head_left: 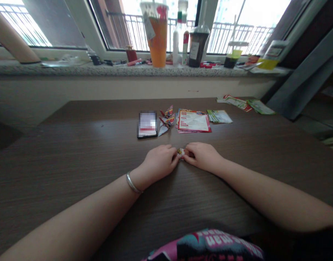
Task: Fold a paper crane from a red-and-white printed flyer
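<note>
Both hands meet near the middle of the dark wooden table. Between them is a small piece of folded paper, white with yellow and dark print. My left hand, with a silver bangle at its wrist, pinches the paper's left side. My right hand pinches its right side, fingers curled. The fingertips cover much of the paper, so its full shape is hidden. Just beyond lie folded paper pieces in red, yellow and black print, with pointed ends.
A phone lies beyond my left hand. Right of the folded pieces are a stack of printed sheets, green-white papers and more leaflets. Drink cups and bottles line the granite windowsill.
</note>
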The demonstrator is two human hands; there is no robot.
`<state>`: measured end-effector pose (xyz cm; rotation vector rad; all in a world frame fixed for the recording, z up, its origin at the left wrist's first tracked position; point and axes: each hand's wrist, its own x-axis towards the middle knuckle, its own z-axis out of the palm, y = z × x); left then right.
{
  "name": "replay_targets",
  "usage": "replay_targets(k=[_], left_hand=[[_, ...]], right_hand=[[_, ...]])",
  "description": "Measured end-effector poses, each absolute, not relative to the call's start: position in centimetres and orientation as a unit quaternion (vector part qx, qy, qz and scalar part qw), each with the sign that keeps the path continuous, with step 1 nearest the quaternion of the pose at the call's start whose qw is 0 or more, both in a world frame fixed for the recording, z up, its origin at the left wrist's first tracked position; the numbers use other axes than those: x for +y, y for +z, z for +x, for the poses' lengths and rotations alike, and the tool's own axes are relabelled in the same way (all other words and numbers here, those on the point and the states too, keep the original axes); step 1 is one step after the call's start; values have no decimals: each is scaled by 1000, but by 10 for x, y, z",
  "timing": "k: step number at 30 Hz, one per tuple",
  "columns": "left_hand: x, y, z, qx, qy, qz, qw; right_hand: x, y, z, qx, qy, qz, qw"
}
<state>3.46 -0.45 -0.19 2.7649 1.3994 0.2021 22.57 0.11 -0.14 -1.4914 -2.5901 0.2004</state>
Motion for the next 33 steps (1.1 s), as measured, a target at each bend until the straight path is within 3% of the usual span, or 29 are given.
replay_targets(k=[20, 33], left_hand=[[-7, -3, 34, 460, 67, 886, 11], [-7, -6, 28, 313, 105, 943, -51]], right_hand=[[4, -3, 227, -857, 116, -491, 101], [9, -13, 240, -879, 141, -433, 143]])
